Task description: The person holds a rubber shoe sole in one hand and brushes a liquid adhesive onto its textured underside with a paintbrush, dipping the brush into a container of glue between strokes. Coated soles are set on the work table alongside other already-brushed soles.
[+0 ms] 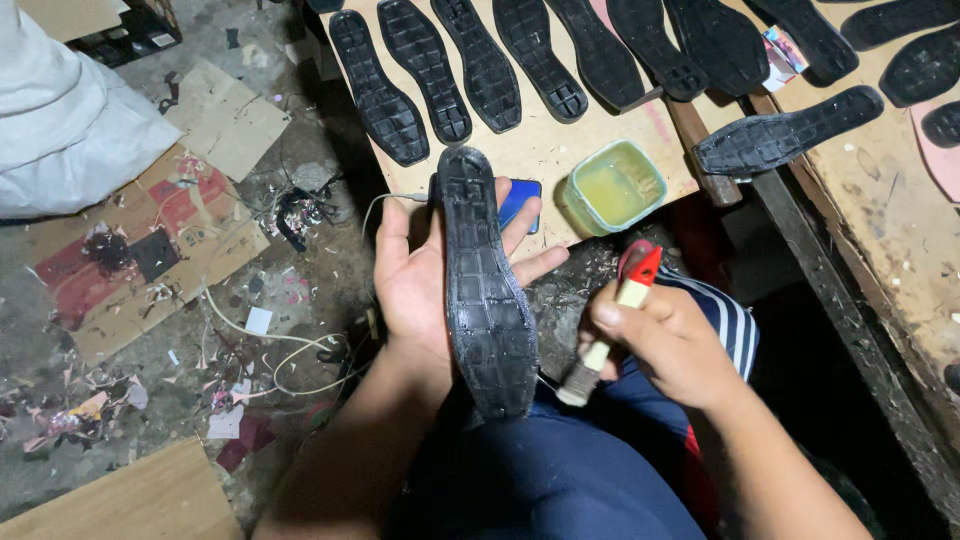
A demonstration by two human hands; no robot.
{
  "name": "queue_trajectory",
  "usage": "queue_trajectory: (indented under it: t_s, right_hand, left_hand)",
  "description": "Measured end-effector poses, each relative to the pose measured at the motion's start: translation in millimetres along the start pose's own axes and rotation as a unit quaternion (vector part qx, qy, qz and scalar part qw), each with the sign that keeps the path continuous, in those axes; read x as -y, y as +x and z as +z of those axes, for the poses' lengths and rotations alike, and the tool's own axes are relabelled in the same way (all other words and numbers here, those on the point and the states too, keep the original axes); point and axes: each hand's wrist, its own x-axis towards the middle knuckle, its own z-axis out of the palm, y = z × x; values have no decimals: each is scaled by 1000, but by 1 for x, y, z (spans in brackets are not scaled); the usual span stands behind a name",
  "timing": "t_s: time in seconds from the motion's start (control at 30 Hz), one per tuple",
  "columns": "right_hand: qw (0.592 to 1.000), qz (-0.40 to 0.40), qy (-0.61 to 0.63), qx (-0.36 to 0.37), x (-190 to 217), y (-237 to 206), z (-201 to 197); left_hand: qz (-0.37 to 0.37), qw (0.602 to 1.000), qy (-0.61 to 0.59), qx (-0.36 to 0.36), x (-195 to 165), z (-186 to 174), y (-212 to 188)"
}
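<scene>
Presently left hand (425, 285) fingers spread under black sole (485, 290), right hand (665, 340) fingers clamped on brush (610, 335); advise thin, even strokes edge to edge.

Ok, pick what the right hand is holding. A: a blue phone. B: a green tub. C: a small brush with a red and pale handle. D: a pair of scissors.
C: the right hand grips a small brush with a red and pale handle, its bristles pointing down beside the black sole that rests on the left hand.
</scene>
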Motion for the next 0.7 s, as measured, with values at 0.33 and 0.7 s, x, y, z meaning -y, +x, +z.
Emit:
queue_trajectory:
  t_s: [0.33, 0.7]
  right_hand:
    - [984, -167, -50, -34, 10, -20, -1]
    - [948, -58, -305, 62, 31, -5, 48]
  left_hand:
    - [-42, 994, 28, 99, -4, 18, 2]
    - [48, 995, 56, 66, -10, 7, 37]
